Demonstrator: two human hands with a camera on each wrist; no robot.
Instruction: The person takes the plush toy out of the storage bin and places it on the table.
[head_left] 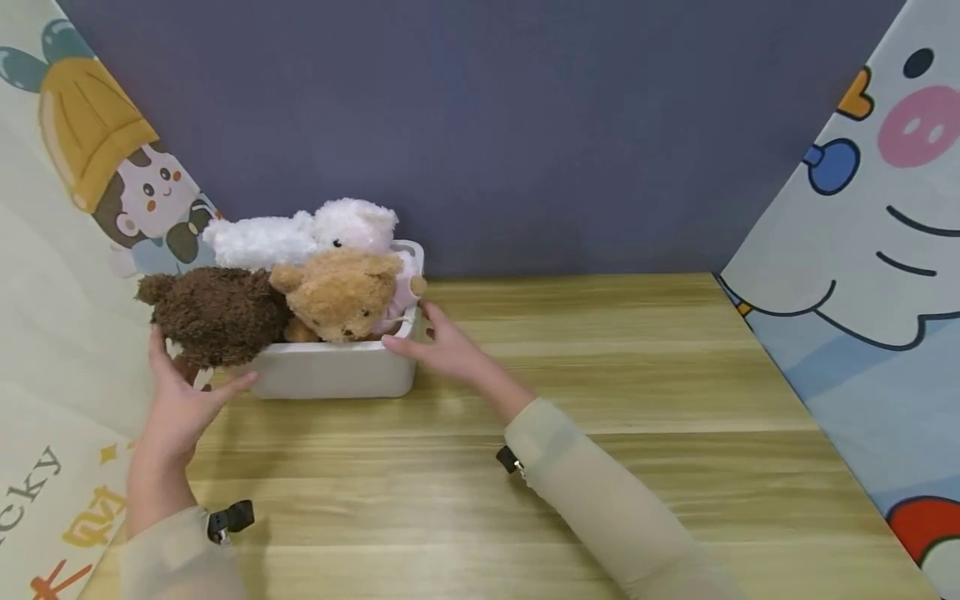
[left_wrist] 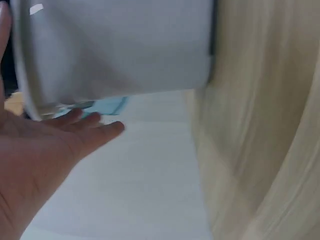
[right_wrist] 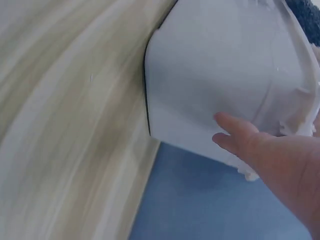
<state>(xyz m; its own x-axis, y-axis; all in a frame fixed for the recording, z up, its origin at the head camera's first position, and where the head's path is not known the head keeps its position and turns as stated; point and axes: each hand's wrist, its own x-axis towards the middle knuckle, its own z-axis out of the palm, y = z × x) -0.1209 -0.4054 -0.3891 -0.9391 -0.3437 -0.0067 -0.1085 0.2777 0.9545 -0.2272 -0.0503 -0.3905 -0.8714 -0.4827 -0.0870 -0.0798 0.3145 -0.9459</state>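
Note:
A white plastic bin (head_left: pixel 330 371) stands on the table at the left, filled with plush toys. A dark brown plush toy (head_left: pixel 217 317) lies at its left end, a tan teddy bear (head_left: pixel 341 296) in front, and a white plush toy (head_left: pixel 262 240) behind. My left hand (head_left: pixel 180 404) is at the bin's left end, fingers straight along the side near the rim, thumb apart at the front. At the right front corner is my right hand (head_left: pixel 450 346), thumb at the front rim and fingers by the end wall (right_wrist: pixel 220 75). Contact of every finger cannot be made out.
The wood-grain tabletop (head_left: pixel 600 358) extends to the right of the bin. Behind it rises a dark grey-blue panel (head_left: pixel 487 133). Printed cartoon panels flank the table, with a child in a yellow hat (head_left: pixel 97 125) at left and a pig's face (head_left: pixel 915 142) at right.

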